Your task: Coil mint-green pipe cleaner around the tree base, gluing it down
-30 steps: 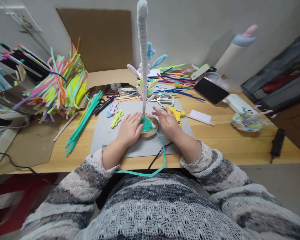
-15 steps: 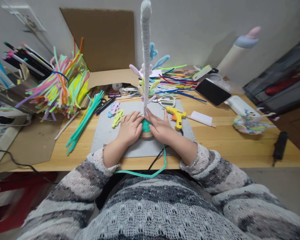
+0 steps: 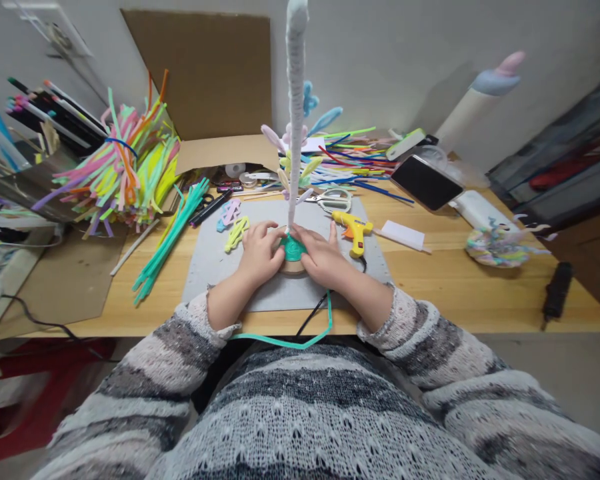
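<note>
A tall white fuzzy stem [image 3: 296, 113] stands upright on a round wooden base [image 3: 293, 267] on the grey mat [image 3: 210, 267]. A teal pipe cleaner is coiled into a disc [image 3: 293, 248] around the foot of the stem, and its loose tail [image 3: 300, 341] runs off the table edge toward me. My left hand [image 3: 258, 255] presses on the left side of the coil, fingers curled onto it. My right hand [image 3: 320, 257] presses on the right side, fingers bent over the coil and base.
A yellow glue gun [image 3: 353, 231] and scissors [image 3: 333, 198] lie just behind my right hand. Pastel loop shapes [image 3: 236, 233] and a teal pipe-cleaner bundle [image 3: 173, 239] lie left. Piles of coloured pipe cleaners [image 3: 125, 173], a cardboard box [image 3: 215, 80], a phone [image 3: 425, 183] ring the mat.
My right hand slid left from beside the base onto the coil. Both hands have closed in around the foot of the stem, covering more of the teal disc.
</note>
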`<state>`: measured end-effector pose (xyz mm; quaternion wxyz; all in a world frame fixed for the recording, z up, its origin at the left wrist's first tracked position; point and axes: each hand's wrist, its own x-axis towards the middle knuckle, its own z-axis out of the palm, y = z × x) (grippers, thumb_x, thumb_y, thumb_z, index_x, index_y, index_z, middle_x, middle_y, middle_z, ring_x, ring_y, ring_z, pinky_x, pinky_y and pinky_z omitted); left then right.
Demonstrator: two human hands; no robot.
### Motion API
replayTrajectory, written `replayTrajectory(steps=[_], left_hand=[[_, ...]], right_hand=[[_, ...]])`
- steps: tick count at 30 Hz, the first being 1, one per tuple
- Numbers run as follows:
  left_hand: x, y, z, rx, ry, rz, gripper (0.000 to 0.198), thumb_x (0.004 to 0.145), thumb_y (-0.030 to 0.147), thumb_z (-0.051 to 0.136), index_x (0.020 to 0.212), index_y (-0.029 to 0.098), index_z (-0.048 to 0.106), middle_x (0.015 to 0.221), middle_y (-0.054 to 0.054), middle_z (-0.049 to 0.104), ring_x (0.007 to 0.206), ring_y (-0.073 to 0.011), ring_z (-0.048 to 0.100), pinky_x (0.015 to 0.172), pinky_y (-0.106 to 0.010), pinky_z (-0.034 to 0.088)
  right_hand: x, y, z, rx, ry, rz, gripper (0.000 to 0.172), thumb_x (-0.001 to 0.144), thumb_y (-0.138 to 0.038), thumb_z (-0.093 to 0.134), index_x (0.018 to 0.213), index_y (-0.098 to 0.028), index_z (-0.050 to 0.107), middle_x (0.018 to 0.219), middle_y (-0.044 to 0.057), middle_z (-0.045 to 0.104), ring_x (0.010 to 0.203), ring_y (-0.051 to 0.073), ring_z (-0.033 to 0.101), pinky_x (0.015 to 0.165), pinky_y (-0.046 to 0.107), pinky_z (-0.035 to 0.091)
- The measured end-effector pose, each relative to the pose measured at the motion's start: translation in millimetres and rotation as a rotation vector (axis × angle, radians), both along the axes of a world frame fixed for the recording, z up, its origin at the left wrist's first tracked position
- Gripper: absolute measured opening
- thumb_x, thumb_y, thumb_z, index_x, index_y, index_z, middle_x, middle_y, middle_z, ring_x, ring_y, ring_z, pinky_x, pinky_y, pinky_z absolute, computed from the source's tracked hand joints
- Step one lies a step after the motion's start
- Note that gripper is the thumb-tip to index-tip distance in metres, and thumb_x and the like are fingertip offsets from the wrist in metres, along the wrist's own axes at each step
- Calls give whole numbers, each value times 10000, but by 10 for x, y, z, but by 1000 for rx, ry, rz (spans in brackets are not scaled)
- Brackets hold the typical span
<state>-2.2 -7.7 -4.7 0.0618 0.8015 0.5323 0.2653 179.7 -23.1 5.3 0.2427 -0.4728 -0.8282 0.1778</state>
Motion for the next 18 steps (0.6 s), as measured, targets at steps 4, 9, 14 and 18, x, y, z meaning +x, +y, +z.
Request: replayTrajectory(steps=[4, 9, 14, 18], left_hand=[[70, 19, 39, -57, -64, -2, 214, 803, 296, 608, 1001, 234, 657, 1269, -70, 551, 1221, -274, 444, 1043, -459, 309], [181, 82, 92, -196, -95, 42, 144, 789, 297, 663, 917, 237, 691, 1205, -52, 587, 1187, -275, 466, 1026, -462, 322], [285, 122, 84, -244, -143, 163, 52, 784, 256, 669, 788, 208, 688, 1089, -55, 618, 1120, -278, 489, 985, -469, 351], [285, 95, 91, -217, -160, 128, 54, 796, 218, 643, 753, 193, 664, 1054, -62, 624, 1084, -267, 500, 966, -454, 365]], right_hand=[[84, 45, 11, 78, 240, -60, 621, 784, -136, 392, 1399, -214, 384, 1296, 100, 617, 1277, 273, 482, 1122, 651, -58], [200, 125, 59, 203, 420, -207, 557, 763, -135, 396, 1299, -260, 480, 1179, 69, 674, 1193, 273, 548, 1138, 625, 34], [261, 185, 51, 215, 484, -280, 536, 753, -152, 405, 1272, -247, 501, 1137, 67, 693, 1161, 268, 563, 1133, 613, 86], [249, 196, 19, 205, 484, -280, 548, 744, -149, 411, 1277, -249, 491, 1140, 67, 694, 1160, 263, 563, 1126, 615, 99]])
